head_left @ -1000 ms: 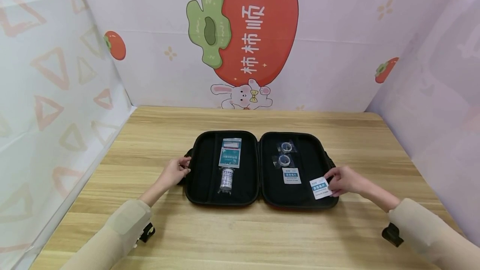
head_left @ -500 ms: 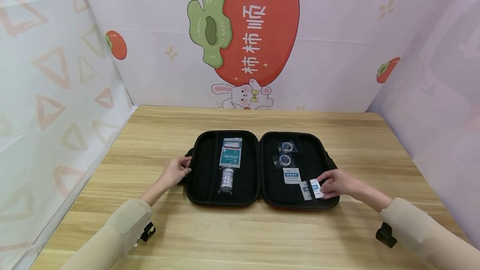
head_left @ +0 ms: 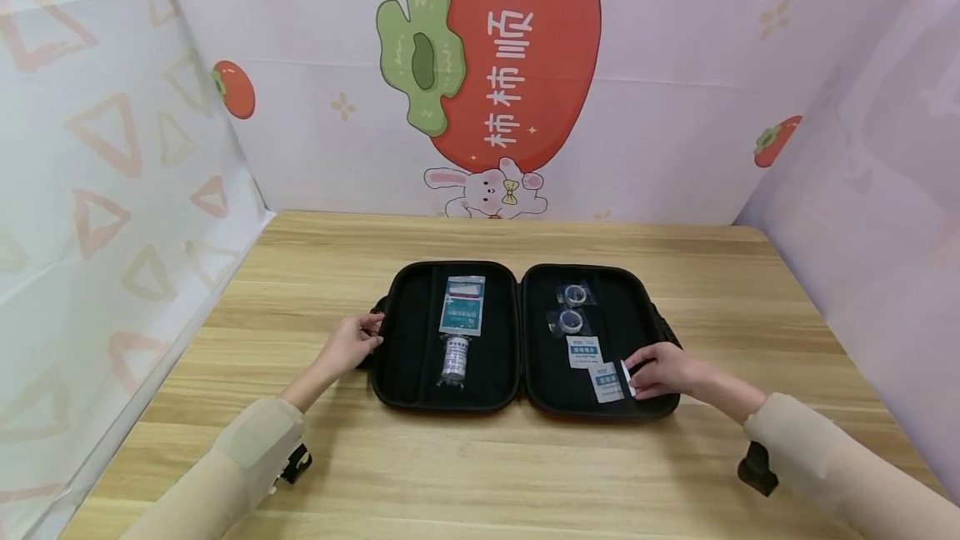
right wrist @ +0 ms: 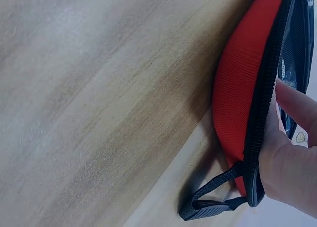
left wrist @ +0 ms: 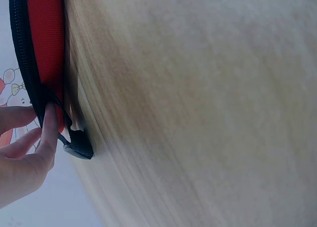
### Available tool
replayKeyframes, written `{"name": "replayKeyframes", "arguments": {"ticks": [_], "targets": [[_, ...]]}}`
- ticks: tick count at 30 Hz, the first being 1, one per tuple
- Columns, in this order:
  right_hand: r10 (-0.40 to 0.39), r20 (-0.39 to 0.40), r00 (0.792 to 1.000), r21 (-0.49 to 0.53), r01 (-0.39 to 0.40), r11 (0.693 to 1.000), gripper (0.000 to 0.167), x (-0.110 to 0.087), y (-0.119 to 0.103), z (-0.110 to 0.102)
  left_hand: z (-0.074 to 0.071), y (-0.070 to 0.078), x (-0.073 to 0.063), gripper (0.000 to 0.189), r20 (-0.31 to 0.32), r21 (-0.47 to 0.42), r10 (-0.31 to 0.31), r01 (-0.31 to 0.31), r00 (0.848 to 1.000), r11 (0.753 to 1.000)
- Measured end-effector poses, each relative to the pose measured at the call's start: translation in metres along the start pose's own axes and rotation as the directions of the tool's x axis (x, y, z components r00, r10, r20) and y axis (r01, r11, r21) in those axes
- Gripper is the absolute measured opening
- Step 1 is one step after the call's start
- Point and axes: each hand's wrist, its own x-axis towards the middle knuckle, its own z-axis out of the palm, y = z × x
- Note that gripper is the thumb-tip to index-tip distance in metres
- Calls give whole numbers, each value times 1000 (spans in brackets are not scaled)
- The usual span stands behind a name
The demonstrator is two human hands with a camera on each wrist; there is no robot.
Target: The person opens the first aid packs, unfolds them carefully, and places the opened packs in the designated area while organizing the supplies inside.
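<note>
An unzipped first-aid case, black inside and red outside, lies spread flat on the table. At its left edge my left hand grips the zippered rim, fingers on both sides of it in the left wrist view. My right hand reaches over the right rim and pinches the right edge of a white-and-blue alcohol pad packet. This packet lies across a dark elastic strap, which covers a narrow band of it. A second alcohol pad packet lies just behind, close to the first one's upper edge.
Two wrapped tape rolls sit in the right half. The left half holds a teal flat packet and a wrapped white bandage roll. A black zipper pull hangs at the left side, a webbing loop at the right.
My right hand has moved left, sliding the alcohol pad packet leftward beneath the elastic strap, toward the second packet. The left hand has stayed at the case's edge.
</note>
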Motion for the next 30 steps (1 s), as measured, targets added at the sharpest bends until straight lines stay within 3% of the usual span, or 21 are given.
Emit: {"name": "replayKeyframes", "arguments": {"ticks": [7, 18, 30], "targets": [[45, -28, 999, 46, -43, 998, 28, -1, -2, 1, 0, 1, 0, 37, 0, -7, 1, -1, 1000, 1000], [81, -69, 994, -10, -82, 997, 22, 2, -4, 9, 0, 2, -1, 37, -6, 5, 10, -10, 1000, 1000], [98, -11, 995, -6, -98, 995, 16, 7, -5, 14, -1, 5, -3, 37, 0, -3, 8, -8, 1000, 1000]]}}
